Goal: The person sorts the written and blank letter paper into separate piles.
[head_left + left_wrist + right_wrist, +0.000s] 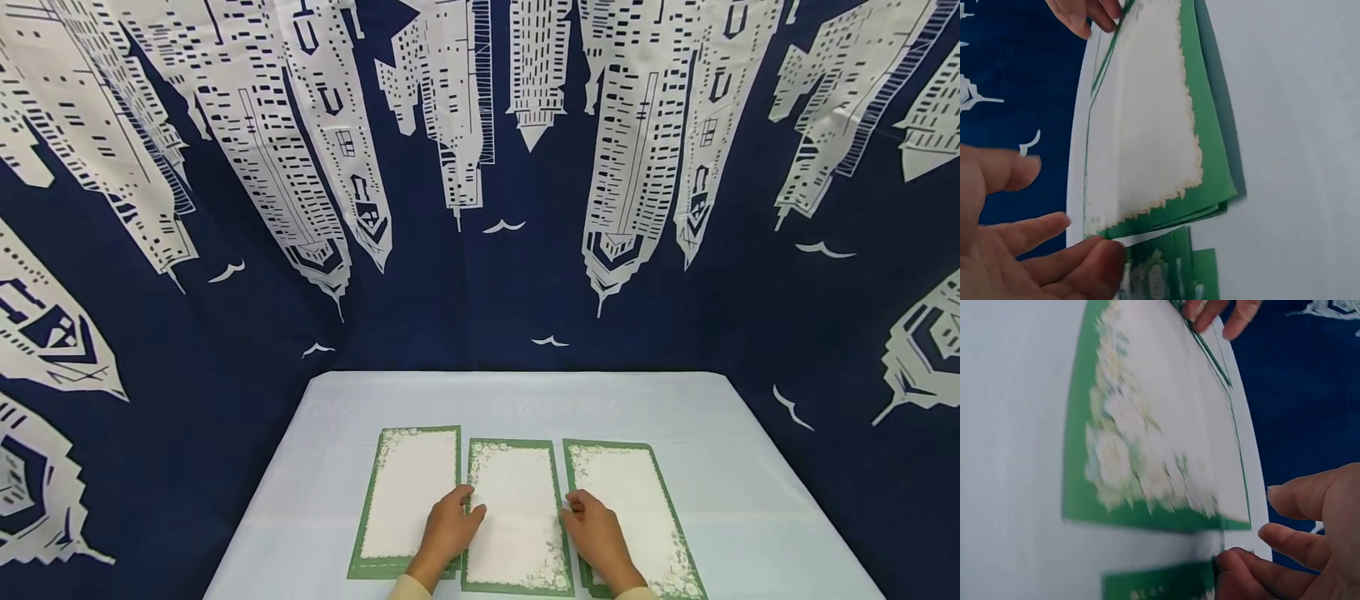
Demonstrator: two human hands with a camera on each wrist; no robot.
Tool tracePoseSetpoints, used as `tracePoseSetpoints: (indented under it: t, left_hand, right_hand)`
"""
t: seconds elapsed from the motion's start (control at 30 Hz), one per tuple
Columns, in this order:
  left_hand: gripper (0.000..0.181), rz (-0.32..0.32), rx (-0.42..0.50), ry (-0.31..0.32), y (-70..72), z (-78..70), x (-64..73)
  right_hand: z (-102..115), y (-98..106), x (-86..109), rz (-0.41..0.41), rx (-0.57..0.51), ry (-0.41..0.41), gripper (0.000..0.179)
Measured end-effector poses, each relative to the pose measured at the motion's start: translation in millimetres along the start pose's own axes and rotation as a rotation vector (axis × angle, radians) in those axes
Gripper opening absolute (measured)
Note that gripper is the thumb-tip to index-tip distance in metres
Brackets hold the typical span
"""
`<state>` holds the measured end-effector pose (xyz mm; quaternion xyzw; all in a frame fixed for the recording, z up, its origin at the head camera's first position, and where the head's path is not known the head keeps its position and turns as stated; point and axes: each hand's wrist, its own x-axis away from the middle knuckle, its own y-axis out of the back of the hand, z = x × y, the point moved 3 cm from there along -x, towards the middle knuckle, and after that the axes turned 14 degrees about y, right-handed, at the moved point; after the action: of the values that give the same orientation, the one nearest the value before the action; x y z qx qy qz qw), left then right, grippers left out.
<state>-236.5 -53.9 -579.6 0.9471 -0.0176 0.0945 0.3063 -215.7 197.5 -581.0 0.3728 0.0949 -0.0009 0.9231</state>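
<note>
Head view: a rectangular white paper sheet (pixel 516 517) with a green, pale-flowered border lies between the left hand (pixel 452 527) and right hand (pixel 597 535) — both loosely unclenched, at its long edges; uneven side pressure could skew it into neighbouring green-bordered white sheets (pixel 411 496).

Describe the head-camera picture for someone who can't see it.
A person's left hand and right hand flank a green-bordered floral paper on a pale table, with similar papers left and right. Behind, navy fabric shows upside-down white skyscrapers.
</note>
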Motion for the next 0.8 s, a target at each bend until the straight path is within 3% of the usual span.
tracePoseSetpoints:
  t: [0.13,0.47,0.8]
  left_hand:
    - [0.046,0.050,-0.017,0.004,-3.2,-2.3,2.5]
    - [0.043,0.071,0.026,0.054,-4.0,-4.9,6.5]
    - [0.033,-0.050,0.143,0.026,-2.1,-6.4,6.2]
  right_hand:
    - [5,-5,1.4,0.031,0.012,-0.017,0.033]
    - [13,-14,4.7,0.034,0.036,-0.032,0.033]
    - [17,-11,6.4,-0.079,0.123,0.041,0.024]
